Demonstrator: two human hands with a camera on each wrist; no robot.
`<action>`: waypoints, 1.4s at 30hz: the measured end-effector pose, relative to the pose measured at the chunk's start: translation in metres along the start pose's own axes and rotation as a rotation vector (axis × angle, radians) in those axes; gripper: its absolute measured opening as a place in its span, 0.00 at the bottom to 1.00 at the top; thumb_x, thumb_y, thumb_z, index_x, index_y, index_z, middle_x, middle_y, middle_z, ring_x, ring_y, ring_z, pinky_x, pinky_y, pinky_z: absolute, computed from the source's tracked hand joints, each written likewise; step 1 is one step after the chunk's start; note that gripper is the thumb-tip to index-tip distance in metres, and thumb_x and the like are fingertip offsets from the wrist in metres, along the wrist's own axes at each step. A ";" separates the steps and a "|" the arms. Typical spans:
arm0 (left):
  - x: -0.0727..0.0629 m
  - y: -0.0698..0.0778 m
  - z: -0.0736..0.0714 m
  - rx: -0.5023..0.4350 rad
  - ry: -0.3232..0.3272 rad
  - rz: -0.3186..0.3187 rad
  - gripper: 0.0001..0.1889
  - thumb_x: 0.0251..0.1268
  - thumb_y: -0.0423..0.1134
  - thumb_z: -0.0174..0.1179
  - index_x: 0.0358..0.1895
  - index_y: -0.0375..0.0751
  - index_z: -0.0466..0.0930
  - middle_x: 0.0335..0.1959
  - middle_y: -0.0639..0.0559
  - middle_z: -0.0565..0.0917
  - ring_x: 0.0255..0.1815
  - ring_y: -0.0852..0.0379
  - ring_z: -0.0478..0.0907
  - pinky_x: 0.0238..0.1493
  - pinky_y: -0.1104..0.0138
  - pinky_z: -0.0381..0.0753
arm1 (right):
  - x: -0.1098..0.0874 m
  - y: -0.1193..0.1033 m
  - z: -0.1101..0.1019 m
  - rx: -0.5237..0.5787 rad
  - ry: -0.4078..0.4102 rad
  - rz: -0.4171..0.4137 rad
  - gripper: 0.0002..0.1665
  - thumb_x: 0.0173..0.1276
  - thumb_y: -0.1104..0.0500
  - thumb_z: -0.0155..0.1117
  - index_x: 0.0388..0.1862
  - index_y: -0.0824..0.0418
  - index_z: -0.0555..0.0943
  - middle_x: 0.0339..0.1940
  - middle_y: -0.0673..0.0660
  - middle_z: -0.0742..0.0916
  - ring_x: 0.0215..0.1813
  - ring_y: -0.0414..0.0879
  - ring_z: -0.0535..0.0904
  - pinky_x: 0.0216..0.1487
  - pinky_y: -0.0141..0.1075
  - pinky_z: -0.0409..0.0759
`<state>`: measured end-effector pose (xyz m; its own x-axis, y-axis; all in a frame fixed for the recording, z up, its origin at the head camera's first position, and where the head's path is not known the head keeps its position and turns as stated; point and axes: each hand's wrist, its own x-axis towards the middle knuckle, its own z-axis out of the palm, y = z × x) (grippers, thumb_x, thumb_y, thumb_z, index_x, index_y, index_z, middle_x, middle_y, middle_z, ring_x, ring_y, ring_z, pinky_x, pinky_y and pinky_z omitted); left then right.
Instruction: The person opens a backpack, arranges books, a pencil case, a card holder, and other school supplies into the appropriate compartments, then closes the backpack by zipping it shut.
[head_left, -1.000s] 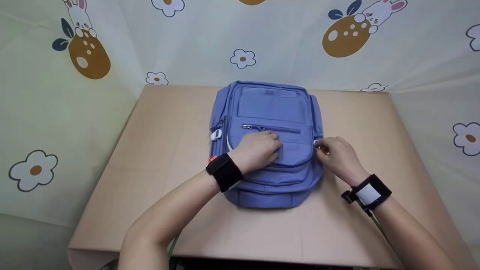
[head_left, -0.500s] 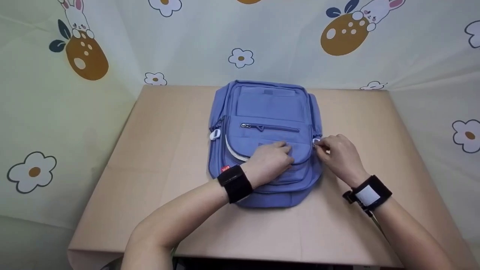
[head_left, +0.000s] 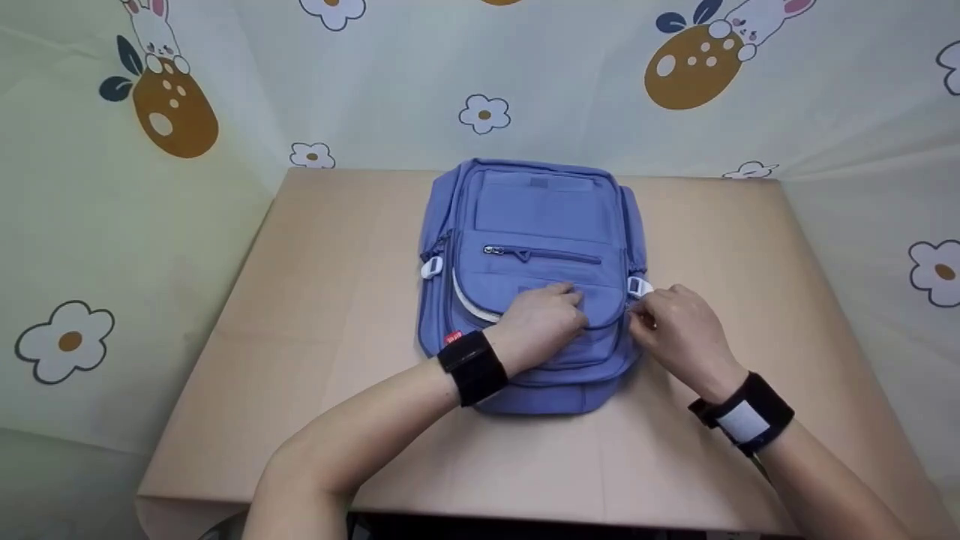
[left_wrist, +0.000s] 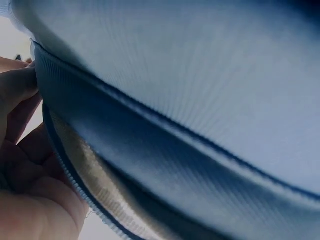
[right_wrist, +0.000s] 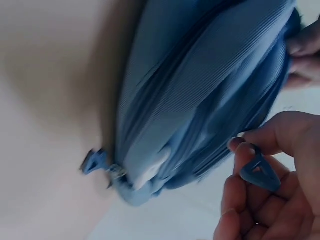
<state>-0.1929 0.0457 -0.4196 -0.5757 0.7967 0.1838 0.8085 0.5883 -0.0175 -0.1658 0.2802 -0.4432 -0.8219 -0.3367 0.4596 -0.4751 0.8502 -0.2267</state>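
A blue backpack (head_left: 544,206) lies on the table with its front facing up. My left hand (head_left: 540,324) is over the lower front, and the left wrist view shows its fingers (left_wrist: 22,90) gripping the edge of the front pocket. At the pocket's left, the zipper is parted and the pale lining (left_wrist: 115,192) shows. My right hand (head_left: 681,334) is at the bag's right side. Between thumb and index finger it pinches a zipper pull (right_wrist: 260,174) with a blue triangular tab. A white buckle (head_left: 639,286) sits just above that hand.
Another white buckle (head_left: 432,267) hangs on the bag's left side. A short front zipper (head_left: 541,256) crosses the middle. A second blue pull tab (right_wrist: 94,162) dangles near the bag's end. The brown table (head_left: 337,300) is bordered by patterned cloth walls (head_left: 577,82).
My left hand has slid down and right, baring the pocket's pale left edge. The right hand has moved down along the bag's side with the zipper pull, uncovering the white buckle.
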 end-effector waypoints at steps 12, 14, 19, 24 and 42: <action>-0.003 -0.002 0.000 -0.009 -0.004 -0.004 0.08 0.71 0.44 0.63 0.39 0.50 0.91 0.56 0.48 0.86 0.63 0.47 0.80 0.58 0.58 0.82 | -0.008 -0.018 0.002 -0.011 -0.026 0.002 0.08 0.58 0.63 0.72 0.25 0.58 0.80 0.20 0.48 0.79 0.26 0.48 0.71 0.30 0.40 0.68; -0.007 -0.003 -0.002 -0.035 -0.015 -0.003 0.07 0.71 0.45 0.64 0.42 0.50 0.91 0.59 0.47 0.85 0.65 0.47 0.78 0.60 0.57 0.81 | -0.009 -0.018 0.003 -0.006 -0.037 0.016 0.07 0.59 0.62 0.72 0.27 0.59 0.81 0.21 0.48 0.79 0.27 0.48 0.71 0.30 0.40 0.69; -0.025 -0.010 -0.010 -0.089 0.035 0.015 0.08 0.70 0.44 0.65 0.47 0.50 0.90 0.59 0.46 0.84 0.64 0.46 0.78 0.60 0.55 0.80 | -0.012 -0.017 0.005 0.006 -0.055 0.044 0.06 0.62 0.61 0.71 0.30 0.59 0.81 0.23 0.49 0.80 0.28 0.48 0.71 0.31 0.40 0.68; -0.049 -0.026 -0.009 -0.135 0.114 0.046 0.10 0.71 0.41 0.64 0.51 0.47 0.88 0.59 0.44 0.84 0.64 0.45 0.79 0.66 0.54 0.75 | -0.013 -0.017 0.005 0.016 -0.072 0.070 0.06 0.63 0.60 0.70 0.32 0.60 0.81 0.25 0.51 0.81 0.29 0.49 0.72 0.31 0.40 0.68; -0.065 -0.038 0.004 -0.221 0.242 0.063 0.04 0.71 0.35 0.64 0.36 0.41 0.81 0.53 0.44 0.87 0.62 0.44 0.81 0.66 0.55 0.75 | -0.016 -0.025 -0.001 0.005 0.007 0.016 0.09 0.59 0.63 0.71 0.26 0.57 0.78 0.22 0.48 0.78 0.26 0.46 0.70 0.28 0.39 0.67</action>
<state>-0.1870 -0.0276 -0.4344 -0.4994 0.7588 0.4181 0.8638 0.4733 0.1727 -0.1404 0.2643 -0.4441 -0.8271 -0.3203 0.4618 -0.4634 0.8536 -0.2380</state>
